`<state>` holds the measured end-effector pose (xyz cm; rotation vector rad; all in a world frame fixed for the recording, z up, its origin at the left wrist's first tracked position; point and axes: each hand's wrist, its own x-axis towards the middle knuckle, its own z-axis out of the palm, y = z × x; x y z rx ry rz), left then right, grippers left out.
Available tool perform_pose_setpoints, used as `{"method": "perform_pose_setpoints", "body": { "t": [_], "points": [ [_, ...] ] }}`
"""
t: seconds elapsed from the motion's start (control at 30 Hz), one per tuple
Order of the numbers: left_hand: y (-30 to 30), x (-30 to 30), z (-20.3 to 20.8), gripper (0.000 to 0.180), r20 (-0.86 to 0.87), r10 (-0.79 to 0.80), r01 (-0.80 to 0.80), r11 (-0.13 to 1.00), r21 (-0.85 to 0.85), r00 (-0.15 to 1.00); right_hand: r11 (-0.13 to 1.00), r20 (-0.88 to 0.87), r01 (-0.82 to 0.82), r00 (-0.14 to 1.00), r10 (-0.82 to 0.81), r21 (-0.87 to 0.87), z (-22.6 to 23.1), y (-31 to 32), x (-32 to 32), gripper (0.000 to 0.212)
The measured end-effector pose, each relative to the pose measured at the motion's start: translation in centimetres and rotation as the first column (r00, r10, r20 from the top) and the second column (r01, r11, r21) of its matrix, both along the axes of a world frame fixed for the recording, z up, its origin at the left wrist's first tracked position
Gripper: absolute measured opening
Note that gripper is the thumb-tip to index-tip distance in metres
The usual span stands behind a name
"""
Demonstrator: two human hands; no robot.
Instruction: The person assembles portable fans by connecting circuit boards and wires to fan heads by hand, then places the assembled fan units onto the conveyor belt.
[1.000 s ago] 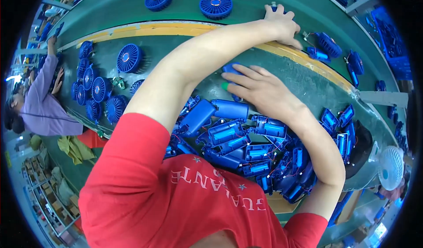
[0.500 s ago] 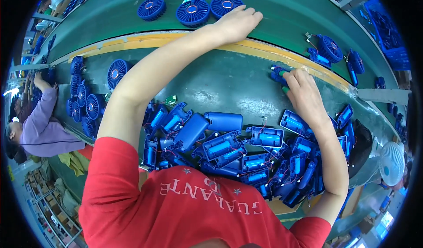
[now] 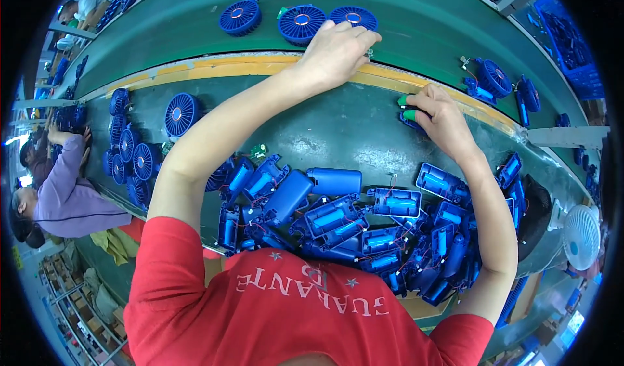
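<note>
Grip of my right hand (image 3: 444,116) looks narrow, holding a partly hidden blue casing (image 3: 410,123) over the worktop (image 3: 331,129); whether my left hand (image 3: 337,49), at a blue fan head (image 3: 355,17) on the green belt (image 3: 413,49), holds something, I cannot tell. White letters mark the red shirt (image 3: 279,330).

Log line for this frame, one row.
left hand: at blue fan head, grip unclear | right hand: at partly hidden blue part | things: blue housings piled on green table | rest: white fan at right
</note>
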<state>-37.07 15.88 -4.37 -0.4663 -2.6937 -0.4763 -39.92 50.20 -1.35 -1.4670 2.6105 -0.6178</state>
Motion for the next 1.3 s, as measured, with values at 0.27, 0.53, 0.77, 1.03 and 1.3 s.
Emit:
{"method": "perform_pose_setpoints", "body": {
  "t": [0.27, 0.53, 0.77, 1.03, 1.3],
  "points": [
    [2.9, 4.1, 1.9, 0.053, 0.440, -0.244, -0.073, 0.804, 0.590, 0.864, 0.999, -0.172, 0.004, 0.985, 0.004, 0.046, -1.3, 0.0, 1.0, 0.021],
    [4.0, 6.5, 3.3, 0.035, 0.433, -0.627, -0.343, 0.267, 0.900, 0.648, 0.867, 0.767, 0.445, 0.630, -0.125, -0.224, 0.5, 0.7, 2.6, 0.028],
    [5.6, 6.5, 2.8, 0.025, 0.339, -0.646, -0.314, 0.158, 0.936, 0.684, 0.780, 0.905, 0.570, 0.425, -0.010, -0.259, 1.7, 0.0, 4.3, 0.031],
    [5.9, 6.3, 2.2, 0.026, 0.326, -0.645, -0.270, 0.188, 0.944, 0.691, 0.764, 0.940, 0.610, 0.341, -0.014, -0.210, 1.7, 0.0, 4.2, 0.031],
    [6.2, 5.8, 1.3, 0.029, 0.344, -0.642, -0.278, 0.207, 0.938, 0.685, 0.800, 0.957, 0.572, 0.289, 0.012, -0.182, 1.1, 0.4, 3.4, 0.028]
  ]
}}
